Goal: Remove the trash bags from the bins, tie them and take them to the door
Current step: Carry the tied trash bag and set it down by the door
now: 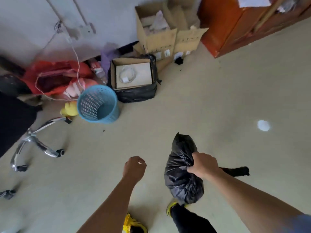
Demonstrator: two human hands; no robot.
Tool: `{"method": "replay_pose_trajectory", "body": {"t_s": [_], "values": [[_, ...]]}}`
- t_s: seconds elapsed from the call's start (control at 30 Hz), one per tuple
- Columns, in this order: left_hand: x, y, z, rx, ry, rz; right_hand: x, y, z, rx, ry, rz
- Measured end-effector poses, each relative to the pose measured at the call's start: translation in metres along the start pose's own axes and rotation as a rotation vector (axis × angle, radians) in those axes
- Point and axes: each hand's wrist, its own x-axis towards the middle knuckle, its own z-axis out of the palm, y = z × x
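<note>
My right hand (202, 165) grips the gathered top of a full black trash bag (181, 169), which hangs above the floor in front of my feet. A loose tail of the bag sticks out to the right of my wrist. To the bag's left my left hand (134, 168) holds nothing, its fingers curled in. A blue perforated bin (98, 105) stands on the floor to the upper left with no bag in it. Beside that bin, a second black trash bag (138, 94) sits on the floor around a cardboard box.
An office chair base (37, 140) with castors spreads at the left. A red bag (55, 76), a yellow toy (69, 109) and clutter lie by the wall. Cardboard boxes (161, 39) stand at the back. An orange-brown cabinet (235, 27) fills the top right.
</note>
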Motion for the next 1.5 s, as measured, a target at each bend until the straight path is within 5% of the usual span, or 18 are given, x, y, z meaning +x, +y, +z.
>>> {"method": "replay_pose_trajectory", "body": {"t_s": [0.3,0.8,1.13,1.5], "values": [[-0.054,0.266,0.068,0.243,-0.084,0.293,-0.032,0.172,-0.159,0.142,0.23,0.101],[0.008,0.717,0.228,0.883,-0.241,0.772,0.032,0.477,-0.413,0.389,0.374,0.484],[-0.009,0.994,0.434,1.079,-0.326,1.146,0.064,0.713,-0.525,0.548,0.534,0.704],[-0.021,1.242,0.657,1.008,-0.384,1.118,0.142,1.008,-0.675,0.571,0.528,0.713]]}}
